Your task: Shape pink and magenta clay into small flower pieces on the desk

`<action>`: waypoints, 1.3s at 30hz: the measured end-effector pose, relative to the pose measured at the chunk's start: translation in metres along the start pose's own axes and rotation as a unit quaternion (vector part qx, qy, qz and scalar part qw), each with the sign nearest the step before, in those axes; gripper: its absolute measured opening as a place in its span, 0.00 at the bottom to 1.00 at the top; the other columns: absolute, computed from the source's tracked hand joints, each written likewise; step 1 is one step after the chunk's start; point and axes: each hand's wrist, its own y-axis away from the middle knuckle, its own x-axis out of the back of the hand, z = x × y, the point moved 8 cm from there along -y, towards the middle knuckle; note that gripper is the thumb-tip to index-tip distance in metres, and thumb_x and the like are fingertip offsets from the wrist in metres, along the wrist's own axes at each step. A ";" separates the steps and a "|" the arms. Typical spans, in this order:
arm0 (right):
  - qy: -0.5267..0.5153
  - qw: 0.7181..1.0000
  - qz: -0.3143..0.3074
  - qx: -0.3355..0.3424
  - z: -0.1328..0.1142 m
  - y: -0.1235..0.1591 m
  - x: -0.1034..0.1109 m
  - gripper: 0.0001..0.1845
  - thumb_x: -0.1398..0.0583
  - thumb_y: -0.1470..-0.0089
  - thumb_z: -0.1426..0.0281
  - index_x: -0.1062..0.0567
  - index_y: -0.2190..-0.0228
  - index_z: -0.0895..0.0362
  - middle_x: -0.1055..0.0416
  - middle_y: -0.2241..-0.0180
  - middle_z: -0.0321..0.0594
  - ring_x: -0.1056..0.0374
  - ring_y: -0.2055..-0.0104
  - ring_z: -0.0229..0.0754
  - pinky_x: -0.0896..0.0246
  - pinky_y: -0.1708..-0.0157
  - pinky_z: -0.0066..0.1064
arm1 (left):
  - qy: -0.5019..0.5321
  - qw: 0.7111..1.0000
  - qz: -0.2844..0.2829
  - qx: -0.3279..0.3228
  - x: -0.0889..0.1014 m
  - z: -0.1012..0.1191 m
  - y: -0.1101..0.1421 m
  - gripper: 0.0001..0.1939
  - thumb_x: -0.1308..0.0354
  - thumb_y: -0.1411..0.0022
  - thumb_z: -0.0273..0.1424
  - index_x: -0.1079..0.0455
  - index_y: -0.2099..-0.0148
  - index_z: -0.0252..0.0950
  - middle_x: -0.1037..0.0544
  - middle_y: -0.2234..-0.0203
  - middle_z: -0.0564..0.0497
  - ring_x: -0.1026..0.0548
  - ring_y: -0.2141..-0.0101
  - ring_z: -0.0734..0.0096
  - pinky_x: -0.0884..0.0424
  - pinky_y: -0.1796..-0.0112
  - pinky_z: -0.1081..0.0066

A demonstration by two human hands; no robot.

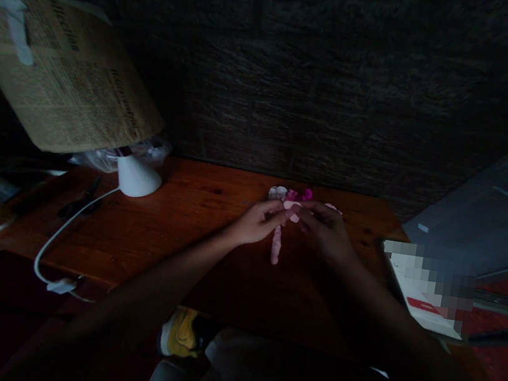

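Observation:
Between my two hands, over the wooden table, is a pale pink lump of what looks like modelling clay [294,217]. The fingers of my left hand [259,221] pinch its left side. My right hand [325,229] grips it from the right, with the fingers bent over it. A lumpy pink clay roll [276,247] lies on the tabletop just below my left fingertips. Behind my hands sit a whitish lump [277,192] and bright magenta pieces [307,194]. Another pale pink piece [334,209] shows partly behind my right hand.
On the left of the wooden table [212,216] stands a white lamp base [138,177] under a newsprint shade [76,77], its white cable [44,249] hanging over the front edge. Dark scissors [85,201] lie nearby. A white box-like item [415,282], partly blurred, is at right. A dark wall [274,80] rises behind.

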 end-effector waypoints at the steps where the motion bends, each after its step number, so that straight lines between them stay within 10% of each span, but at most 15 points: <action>1: -0.007 1.000 0.002 -0.008 0.002 0.000 0.000 0.17 0.32 0.53 0.56 0.19 0.69 0.56 0.33 0.79 0.33 0.42 0.78 0.33 0.48 0.77 0.28 | 0.000 1.000 -0.002 0.000 -0.001 0.000 0.000 0.18 0.46 0.35 0.44 0.31 0.64 0.33 0.27 0.72 0.51 0.29 0.69 0.73 0.34 0.66 0.73; 39: 0.032 0.998 -0.046 -0.008 0.006 -0.001 -0.007 0.23 0.34 0.52 0.48 0.23 0.72 0.57 0.35 0.80 0.32 0.42 0.78 0.33 0.49 0.78 0.27 | -0.051 0.998 0.023 -0.015 0.004 0.003 0.000 0.19 0.49 0.34 0.44 0.35 0.69 0.34 0.34 0.77 0.55 0.36 0.74 0.76 0.39 0.71 0.74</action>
